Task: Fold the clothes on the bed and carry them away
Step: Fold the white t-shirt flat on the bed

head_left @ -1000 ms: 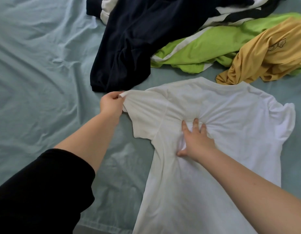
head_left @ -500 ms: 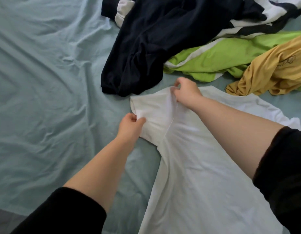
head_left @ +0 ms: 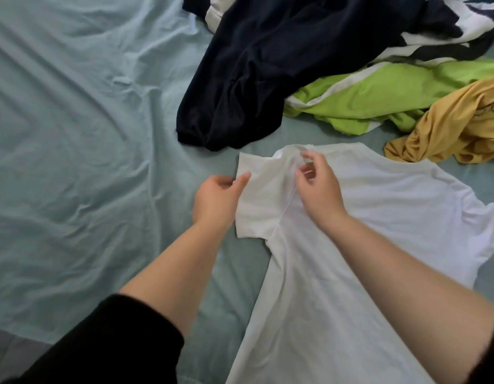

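bed (head_left: 73,162): wrinkled pale blue-green sheet fills view | white cotton T-shirt (head_left: 365,217) flat on it, front-R | L hand (head_left: 216,202) pinches sleeve hem | R hand (head_left: 320,189) pinches shoulder fabric nr collar | dark navy garment (head_left: 254,79), lime-green garment (head_left: 378,98), mustard-yellow garment (head_left: 456,128) heaped, overlapping, behind shirt

A white T-shirt (head_left: 351,245) is lying spread on the pale blue-green bed sheet (head_left: 73,162) with its neck end pointing away. The left hand (head_left: 215,200) is pinching the edge of 1 short sleeve, and the right hand (head_left: 317,187) is pinching the bunched shoulder fabric. Beyond it, 4 unfolded pieces are lying crumpled together: a dark navy garment (head_left: 254,79), a black-and-white garment (head_left: 448,37), a lime-green garment (head_left: 378,98) and a mustard-yellow garment (head_left: 462,126).
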### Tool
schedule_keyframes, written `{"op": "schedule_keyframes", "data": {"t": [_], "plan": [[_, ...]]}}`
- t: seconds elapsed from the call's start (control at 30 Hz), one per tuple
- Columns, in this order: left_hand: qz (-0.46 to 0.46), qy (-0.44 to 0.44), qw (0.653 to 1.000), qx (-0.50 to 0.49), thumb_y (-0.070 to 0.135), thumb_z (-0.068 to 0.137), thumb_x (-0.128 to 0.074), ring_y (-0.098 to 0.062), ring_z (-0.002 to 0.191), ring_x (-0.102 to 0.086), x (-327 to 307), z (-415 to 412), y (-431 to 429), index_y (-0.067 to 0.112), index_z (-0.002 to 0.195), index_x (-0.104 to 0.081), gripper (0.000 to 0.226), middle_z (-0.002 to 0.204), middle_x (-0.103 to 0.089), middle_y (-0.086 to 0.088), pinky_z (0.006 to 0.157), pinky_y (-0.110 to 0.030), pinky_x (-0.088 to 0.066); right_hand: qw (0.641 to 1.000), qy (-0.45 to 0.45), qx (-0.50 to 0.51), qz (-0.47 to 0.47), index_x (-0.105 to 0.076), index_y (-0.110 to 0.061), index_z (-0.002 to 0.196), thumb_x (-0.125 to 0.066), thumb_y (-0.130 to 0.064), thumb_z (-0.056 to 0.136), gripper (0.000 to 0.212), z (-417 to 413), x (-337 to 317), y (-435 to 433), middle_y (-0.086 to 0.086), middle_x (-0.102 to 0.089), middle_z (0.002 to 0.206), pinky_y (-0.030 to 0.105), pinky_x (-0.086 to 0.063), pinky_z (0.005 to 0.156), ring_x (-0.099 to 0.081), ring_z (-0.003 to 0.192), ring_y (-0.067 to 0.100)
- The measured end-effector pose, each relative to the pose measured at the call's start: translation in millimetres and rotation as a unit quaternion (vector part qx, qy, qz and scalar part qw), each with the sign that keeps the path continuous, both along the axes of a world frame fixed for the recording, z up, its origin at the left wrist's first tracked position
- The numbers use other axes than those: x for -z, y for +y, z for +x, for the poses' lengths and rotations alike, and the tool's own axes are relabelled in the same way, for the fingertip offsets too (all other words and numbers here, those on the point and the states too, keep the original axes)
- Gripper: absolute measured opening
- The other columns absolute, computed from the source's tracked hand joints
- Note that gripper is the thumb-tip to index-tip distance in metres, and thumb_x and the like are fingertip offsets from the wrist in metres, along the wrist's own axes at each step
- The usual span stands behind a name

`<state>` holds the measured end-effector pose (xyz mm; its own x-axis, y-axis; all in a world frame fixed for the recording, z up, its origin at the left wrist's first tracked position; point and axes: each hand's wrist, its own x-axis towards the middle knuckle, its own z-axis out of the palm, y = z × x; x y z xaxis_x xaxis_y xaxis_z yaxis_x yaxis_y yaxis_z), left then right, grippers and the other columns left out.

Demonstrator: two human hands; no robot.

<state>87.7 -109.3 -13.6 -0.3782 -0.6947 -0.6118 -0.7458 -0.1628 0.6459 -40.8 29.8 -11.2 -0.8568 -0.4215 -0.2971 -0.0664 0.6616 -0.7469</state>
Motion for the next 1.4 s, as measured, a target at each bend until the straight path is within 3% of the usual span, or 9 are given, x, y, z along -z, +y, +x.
{"op": "schedule_keyframes", "data": {"t": [0.17,0.3,0.47,0.6,0.8,0.93,1.17,1.3,1.4], "plan": [[-0.030,0.030,0.998,0.049,0.033,0.083,-0.071,-0.010,0.071,-0.057,12,-39,-21,0.026,0.079,-0.059,0.014,0.079,-0.064,0.008,0.069,-0.025,-0.045,0.961,0.115,-0.169,0.185,-0.024,-0.025,0.152,-0.046,-0.038,0.097,0.061,73,10,31,0.007,-0.019,0.160,0.043,-0.015,0.116,-0.019,0.146,0.024],[-0.108,0.018,0.994,-0.018,0.024,0.090,-0.063,-0.018,0.083,-0.059,11,-28,-35,0.021,0.092,-0.053,0.010,0.083,-0.057,0.008,0.069,-0.025,-0.038,0.918,0.075,-0.244,0.303,0.015,-0.031,0.151,-0.018,-0.064,0.095,0.073,91,33,28,0.002,0.030,0.157,0.050,0.018,0.116,0.027,0.145,0.022],[-0.318,0.046,0.906,0.275,0.036,0.094,-0.053,-0.024,0.125,-0.046,2,0,22,0.025,0.135,-0.041,0.044,0.139,-0.043,0.000,0.099,-0.037,-0.040,0.928,0.099,-0.238,0.269,0.023,-0.036,0.147,-0.007,-0.072,0.090,0.074,91,35,35,-0.003,0.038,0.152,0.048,0.026,0.112,0.034,0.141,0.015],[-0.301,-0.131,0.761,0.559,0.079,0.082,-0.023,-0.017,0.144,0.025,21,34,34,0.036,0.147,0.023,0.091,0.160,0.024,0.000,0.120,-0.042,0.006,0.898,0.139,-0.288,0.303,0.025,-0.039,0.144,-0.001,-0.074,0.085,0.073,91,40,96,-0.007,0.033,0.154,0.049,0.019,0.115,0.026,0.144,0.014],[-0.251,-0.220,0.767,0.548,0.071,0.085,-0.040,-0.025,0.143,0.031,3,18,50,0.037,0.145,0.030,0.098,0.153,0.037,-0.002,0.113,-0.055,0.015,0.903,0.110,-0.343,0.233,-0.002,-0.035,0.153,-0.027,-0.063,0.093,0.070,78,28,118,-0.006,0.017,0.160,0.043,0.011,0.118,0.018,0.147,0.012],[-0.237,-0.167,0.801,0.524,0.055,0.086,-0.053,-0.026,0.140,0.036,-17,-1,121,0.041,0.141,0.033,0.103,0.153,0.038,-0.001,0.113,-0.054,0.017,0.991,0.092,-0.073,0.057,-0.063,-0.012,0.122,-0.061,-0.024,0.092,0.032,61,0,168,0.008,-0.059,0.133,0.035,-0.033,0.107,-0.051,0.127,0.026],[-0.189,-0.106,0.795,0.567,0.072,0.078,-0.052,-0.029,0.141,0.035,-9,-80,289,0.038,0.145,0.027,0.109,0.153,0.038,-0.002,0.111,-0.059,0.015,0.917,0.011,0.393,0.064,-0.063,-0.007,0.110,-0.061,-0.010,0.087,0.023,-15,-3,325,0.008,-0.062,0.090,0.031,-0.044,0.077,-0.062,0.088,0.031],[-0.113,-0.173,0.805,0.556,0.089,0.059,-0.050,-0.033,0.134,0.043,11,-104,325,0.039,0.136,0.041,0.130,0.144,0.050,-0.003,0.107,-0.064,0.016,0.915,-0.114,0.386,0.037,-0.069,-0.005,0.103,-0.071,-0.030,0.084,0.031,-51,7,353,0.010,-0.071,0.094,0.032,-0.047,0.076,-0.060,0.081,0.018],[-0.103,-0.199,0.794,0.565,0.096,0.046,-0.046,-0.030,0.121,0.056,21,-104,324,0.040,0.124,0.053,0.138,0.129,0.064,0.000,0.102,-0.065,0.024,0.928,-0.166,0.333,-0.003,-0.062,-0.016,0.067,-0.075,-0.025,0.079,0.021,-66,5,350,-0.001,-0.060,0.063,0.024,-0.041,0.055,-0.050,0.056,0.010]]}}
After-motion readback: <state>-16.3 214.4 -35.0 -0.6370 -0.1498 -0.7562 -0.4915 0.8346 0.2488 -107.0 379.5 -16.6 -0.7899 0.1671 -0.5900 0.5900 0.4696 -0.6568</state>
